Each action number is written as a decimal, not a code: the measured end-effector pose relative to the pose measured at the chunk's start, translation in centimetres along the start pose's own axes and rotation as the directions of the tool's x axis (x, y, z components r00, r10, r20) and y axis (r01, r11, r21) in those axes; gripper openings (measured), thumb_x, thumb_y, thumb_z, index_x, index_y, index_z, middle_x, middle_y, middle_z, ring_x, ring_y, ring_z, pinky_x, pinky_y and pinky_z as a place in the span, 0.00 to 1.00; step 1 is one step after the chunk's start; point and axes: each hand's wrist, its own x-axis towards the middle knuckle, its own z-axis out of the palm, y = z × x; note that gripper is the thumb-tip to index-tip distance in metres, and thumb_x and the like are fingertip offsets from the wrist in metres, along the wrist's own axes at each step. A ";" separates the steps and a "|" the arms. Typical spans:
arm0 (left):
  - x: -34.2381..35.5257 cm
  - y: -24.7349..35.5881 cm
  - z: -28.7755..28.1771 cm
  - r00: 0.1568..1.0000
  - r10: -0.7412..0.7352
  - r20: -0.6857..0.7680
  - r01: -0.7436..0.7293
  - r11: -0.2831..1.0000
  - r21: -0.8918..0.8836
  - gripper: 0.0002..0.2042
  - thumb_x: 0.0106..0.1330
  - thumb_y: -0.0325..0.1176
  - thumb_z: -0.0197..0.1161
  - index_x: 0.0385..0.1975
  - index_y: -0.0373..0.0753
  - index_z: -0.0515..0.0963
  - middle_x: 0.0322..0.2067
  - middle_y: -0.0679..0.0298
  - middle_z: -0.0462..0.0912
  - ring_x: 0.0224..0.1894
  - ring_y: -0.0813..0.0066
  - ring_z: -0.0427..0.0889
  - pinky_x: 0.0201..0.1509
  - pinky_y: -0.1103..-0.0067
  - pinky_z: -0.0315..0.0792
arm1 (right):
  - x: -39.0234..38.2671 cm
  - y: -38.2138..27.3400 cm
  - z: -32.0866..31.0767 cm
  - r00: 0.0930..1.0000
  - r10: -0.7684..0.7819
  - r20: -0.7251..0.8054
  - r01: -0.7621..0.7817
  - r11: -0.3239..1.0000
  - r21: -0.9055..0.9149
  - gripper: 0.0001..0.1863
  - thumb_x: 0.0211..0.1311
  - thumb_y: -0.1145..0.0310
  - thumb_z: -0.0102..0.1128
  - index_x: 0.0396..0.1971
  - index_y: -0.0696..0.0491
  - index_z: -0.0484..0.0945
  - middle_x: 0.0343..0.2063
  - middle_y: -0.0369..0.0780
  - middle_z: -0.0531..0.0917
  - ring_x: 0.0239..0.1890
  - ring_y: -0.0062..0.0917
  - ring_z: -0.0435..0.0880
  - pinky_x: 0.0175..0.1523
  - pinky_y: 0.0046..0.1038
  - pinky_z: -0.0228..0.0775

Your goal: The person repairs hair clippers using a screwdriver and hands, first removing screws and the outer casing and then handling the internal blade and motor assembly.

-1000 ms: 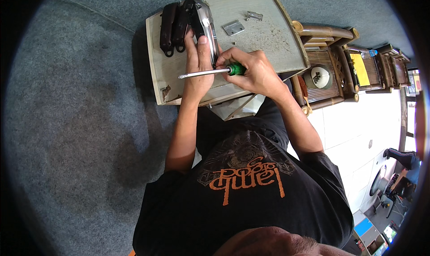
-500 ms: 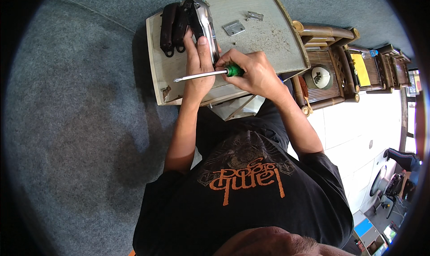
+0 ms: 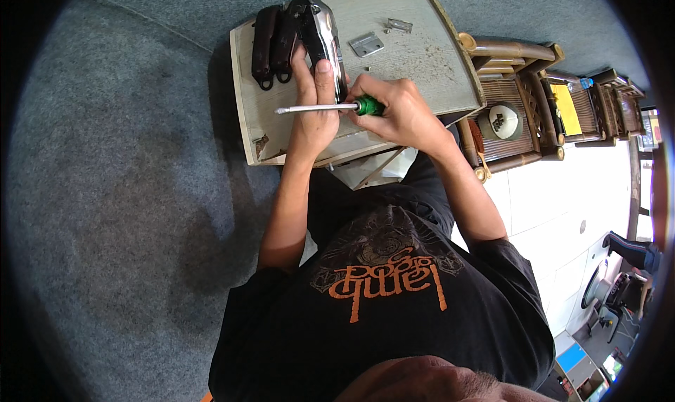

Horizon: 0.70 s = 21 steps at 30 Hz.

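Observation:
My left hand (image 3: 316, 124) is closed around a black and silver hair clipper (image 3: 325, 40), held above the table top near its left side. In my right hand (image 3: 402, 112) is a screwdriver (image 3: 316, 109) with a green handle, its long shaft pointing left across my left wrist. The fingertips of that hand are close to the clipper's lower end; whether they touch it is hard to tell. Two dark brown, loop-ended casings (image 3: 264, 47) lie left of the clipper. A flat metal blade plate (image 3: 367, 44) and a small clear-looking piece (image 3: 400, 26) lie to its right.
Small screws and crumbs of debris are scattered over the pale wooden table (image 3: 429, 86), whose near left corner is chipped. A bamboo bench (image 3: 513, 152) stands at the right, with a cap (image 3: 505, 122) and a yellow sheet (image 3: 566, 110) on it. Grey carpet (image 3: 126, 191) covers the left.
The screwdriver's tip has swung slightly up, so the shaft lies more level. The clipper has turned slightly in my left hand, and my right hand has shifted a little.

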 end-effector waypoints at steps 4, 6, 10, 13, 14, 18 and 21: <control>0.1 -0.5 0.2 0.991 0.114 -0.066 -0.108 0.990 0.090 0.28 0.84 0.51 0.43 0.72 0.37 0.53 0.38 0.61 0.77 0.36 0.77 0.77 0.38 0.79 0.74 | 0.8 -0.9 -0.4 0.995 0.102 0.001 -0.101 0.979 0.179 0.12 0.57 0.67 0.73 0.36 0.55 0.82 0.21 0.48 0.82 0.26 0.44 0.85 0.33 0.37 0.74; 0.1 -0.8 0.5 0.988 0.090 -0.124 -0.082 0.994 0.069 0.27 0.83 0.53 0.43 0.69 0.38 0.59 0.37 0.64 0.79 0.36 0.80 0.77 0.39 0.82 0.74 | 0.7 -0.9 -0.5 0.991 0.129 0.024 -0.131 0.979 0.158 0.11 0.58 0.67 0.73 0.38 0.55 0.83 0.22 0.47 0.83 0.27 0.42 0.86 0.34 0.36 0.75; 0.2 -0.5 0.2 0.997 0.044 -0.066 -0.047 0.997 -0.059 0.27 0.83 0.54 0.44 0.68 0.39 0.60 0.36 0.65 0.78 0.34 0.82 0.76 0.32 0.84 0.72 | 0.4 -0.8 -0.1 0.997 0.068 -0.037 -0.061 0.986 0.157 0.11 0.58 0.68 0.73 0.38 0.54 0.84 0.25 0.46 0.86 0.29 0.41 0.88 0.36 0.35 0.77; 0.1 -0.5 0.1 0.998 0.018 -0.061 -0.021 0.998 -0.054 0.27 0.83 0.53 0.44 0.69 0.38 0.57 0.35 0.64 0.78 0.32 0.80 0.76 0.32 0.82 0.72 | 0.4 -0.9 -0.3 0.996 0.089 -0.005 -0.087 0.988 0.127 0.11 0.58 0.68 0.73 0.39 0.54 0.84 0.26 0.45 0.86 0.29 0.41 0.88 0.36 0.34 0.78; 0.2 -0.8 -0.1 0.998 0.020 -0.052 -0.022 0.999 -0.035 0.29 0.83 0.53 0.43 0.71 0.36 0.54 0.34 0.62 0.78 0.33 0.78 0.77 0.34 0.80 0.74 | 0.4 -0.9 -0.3 0.996 0.086 -0.006 -0.084 0.988 0.127 0.11 0.58 0.68 0.73 0.39 0.54 0.84 0.26 0.45 0.86 0.29 0.40 0.88 0.36 0.35 0.78; 0.3 -0.7 -0.1 0.999 0.035 -0.032 -0.035 0.999 -0.007 0.30 0.84 0.52 0.43 0.72 0.35 0.51 0.34 0.61 0.78 0.33 0.75 0.78 0.37 0.77 0.75 | 0.4 -0.9 -0.2 0.997 0.080 -0.012 -0.078 0.989 0.125 0.11 0.57 0.67 0.73 0.39 0.54 0.84 0.26 0.45 0.86 0.29 0.40 0.88 0.36 0.35 0.78; 0.2 -0.8 -0.3 0.999 0.032 -0.004 -0.032 0.999 -0.017 0.29 0.84 0.51 0.42 0.72 0.35 0.51 0.34 0.60 0.77 0.33 0.75 0.78 0.37 0.77 0.75 | 0.3 -0.7 -0.1 0.997 0.073 -0.017 -0.071 0.990 0.121 0.11 0.57 0.68 0.74 0.38 0.54 0.84 0.25 0.45 0.86 0.28 0.40 0.87 0.35 0.35 0.77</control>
